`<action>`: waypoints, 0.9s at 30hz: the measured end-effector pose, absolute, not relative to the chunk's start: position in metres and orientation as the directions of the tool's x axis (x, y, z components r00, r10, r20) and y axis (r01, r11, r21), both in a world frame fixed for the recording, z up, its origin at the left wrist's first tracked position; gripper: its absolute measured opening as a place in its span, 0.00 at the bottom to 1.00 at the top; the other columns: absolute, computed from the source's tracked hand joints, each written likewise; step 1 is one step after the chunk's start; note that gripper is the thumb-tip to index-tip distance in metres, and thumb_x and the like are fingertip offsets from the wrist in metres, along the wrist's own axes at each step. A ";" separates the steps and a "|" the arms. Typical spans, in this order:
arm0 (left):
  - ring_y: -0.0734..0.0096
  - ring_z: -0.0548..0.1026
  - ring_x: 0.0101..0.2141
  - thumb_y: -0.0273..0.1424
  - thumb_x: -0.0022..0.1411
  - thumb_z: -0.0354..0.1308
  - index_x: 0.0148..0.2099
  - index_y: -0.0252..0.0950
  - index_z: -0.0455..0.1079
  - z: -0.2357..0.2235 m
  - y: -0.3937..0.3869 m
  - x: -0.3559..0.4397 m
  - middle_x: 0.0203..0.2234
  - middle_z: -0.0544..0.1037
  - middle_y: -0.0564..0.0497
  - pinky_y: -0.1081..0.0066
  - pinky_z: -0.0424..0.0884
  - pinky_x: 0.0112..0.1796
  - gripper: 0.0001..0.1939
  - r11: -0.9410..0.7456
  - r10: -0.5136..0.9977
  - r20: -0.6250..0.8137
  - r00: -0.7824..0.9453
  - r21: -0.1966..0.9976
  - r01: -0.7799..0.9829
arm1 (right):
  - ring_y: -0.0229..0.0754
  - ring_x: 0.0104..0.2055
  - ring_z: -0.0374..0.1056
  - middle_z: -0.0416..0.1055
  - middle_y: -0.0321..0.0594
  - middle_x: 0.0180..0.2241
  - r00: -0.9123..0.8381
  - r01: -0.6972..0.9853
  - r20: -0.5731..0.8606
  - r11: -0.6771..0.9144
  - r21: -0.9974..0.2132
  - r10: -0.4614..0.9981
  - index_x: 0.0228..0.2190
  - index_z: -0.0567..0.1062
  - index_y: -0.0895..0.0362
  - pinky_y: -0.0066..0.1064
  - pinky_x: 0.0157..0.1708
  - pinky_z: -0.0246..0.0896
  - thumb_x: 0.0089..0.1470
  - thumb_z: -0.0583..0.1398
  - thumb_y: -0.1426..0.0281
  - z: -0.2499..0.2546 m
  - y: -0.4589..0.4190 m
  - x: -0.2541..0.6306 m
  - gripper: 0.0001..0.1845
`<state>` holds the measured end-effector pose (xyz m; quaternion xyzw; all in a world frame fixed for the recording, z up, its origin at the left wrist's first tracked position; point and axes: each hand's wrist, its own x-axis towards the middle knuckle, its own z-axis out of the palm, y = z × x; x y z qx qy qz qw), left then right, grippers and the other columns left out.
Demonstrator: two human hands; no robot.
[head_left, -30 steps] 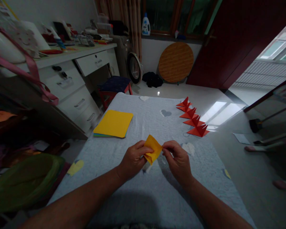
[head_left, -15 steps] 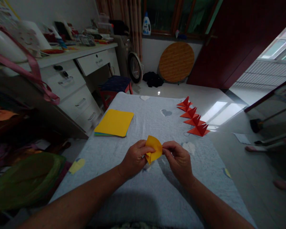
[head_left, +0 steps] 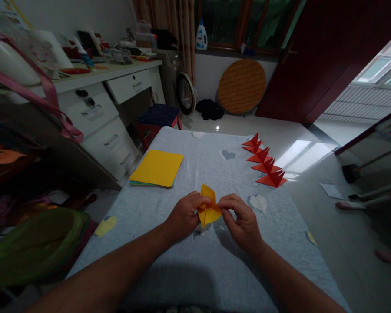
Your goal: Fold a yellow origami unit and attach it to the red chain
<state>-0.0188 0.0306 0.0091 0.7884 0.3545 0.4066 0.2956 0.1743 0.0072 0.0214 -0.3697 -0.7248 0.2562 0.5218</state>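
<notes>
Left hand (head_left: 184,213) grips the yellow paper (head_left: 210,216) by its left side, thumb laid over the front, while the right hand (head_left: 243,221) pinches the paper's right edge between thumb and fingertips. Over the last second the right fingertips have come in a little closer to the left hand, and what was a nearly flat diamond has bowed out and now parts into curved flaps, with a crease showing between them. That suggests a fold is being opened up and reshaped rather than pressed flat, so the piece looks only partly formed. It lies directly between the two hands, touching both, held just above the patterned cloth (head_left: 189,167). Beyond the left hand sits the stack of square sheets (head_left: 158,168); farther off, past the right hand, the red folded pieces (head_left: 273,178) stand in a row
</notes>
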 end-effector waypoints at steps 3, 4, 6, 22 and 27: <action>0.68 0.76 0.36 0.27 0.58 0.62 0.46 0.40 0.66 0.011 0.029 -0.020 0.36 0.77 0.52 0.70 0.71 0.37 0.14 -0.445 0.864 0.315 0.393 0.844 0.301 | 0.41 0.38 0.71 0.72 0.40 0.35 -0.223 0.277 0.578 0.619 -0.734 0.785 0.39 0.76 0.53 0.33 0.37 0.68 0.56 0.55 0.80 0.022 0.006 0.174 0.15; 0.69 0.76 0.36 0.27 0.58 0.62 0.48 0.40 0.64 0.011 0.029 -0.020 0.37 0.77 0.53 0.70 0.71 0.37 0.16 -0.414 0.873 0.287 0.395 0.864 0.288 | 0.41 0.38 0.71 0.72 0.41 0.35 -0.236 0.278 0.579 0.625 -0.729 0.781 0.39 0.76 0.52 0.32 0.36 0.68 0.55 0.55 0.81 0.022 0.006 0.173 0.16; 0.69 0.76 0.35 0.28 0.59 0.62 0.51 0.41 0.60 0.011 0.029 -0.020 0.36 0.76 0.54 0.71 0.70 0.37 0.20 -0.383 0.874 0.257 0.412 0.887 0.259 | 0.41 0.37 0.70 0.71 0.41 0.36 -0.257 0.282 0.579 0.633 -0.721 0.774 0.41 0.75 0.52 0.31 0.34 0.68 0.54 0.55 0.81 0.021 0.005 0.173 0.17; 0.69 0.75 0.39 0.25 0.62 0.57 0.57 0.41 0.59 0.011 0.027 -0.020 0.41 0.75 0.51 0.70 0.69 0.42 0.22 -0.398 0.840 0.267 0.473 0.895 0.203 | 0.44 0.40 0.69 0.77 0.40 0.37 -0.353 0.323 0.617 0.711 -0.625 0.703 0.45 0.73 0.52 0.39 0.41 0.65 0.55 0.57 0.81 0.018 0.008 0.174 0.18; 0.69 0.75 0.39 0.23 0.61 0.58 0.46 0.39 0.69 0.016 0.029 -0.020 0.37 0.76 0.52 0.71 0.68 0.42 0.11 -0.433 0.827 0.263 0.498 0.862 0.263 | 0.43 0.39 0.69 0.77 0.39 0.36 -0.346 0.303 0.623 0.712 -0.633 0.702 0.42 0.73 0.51 0.37 0.40 0.65 0.55 0.57 0.82 0.018 0.009 0.175 0.17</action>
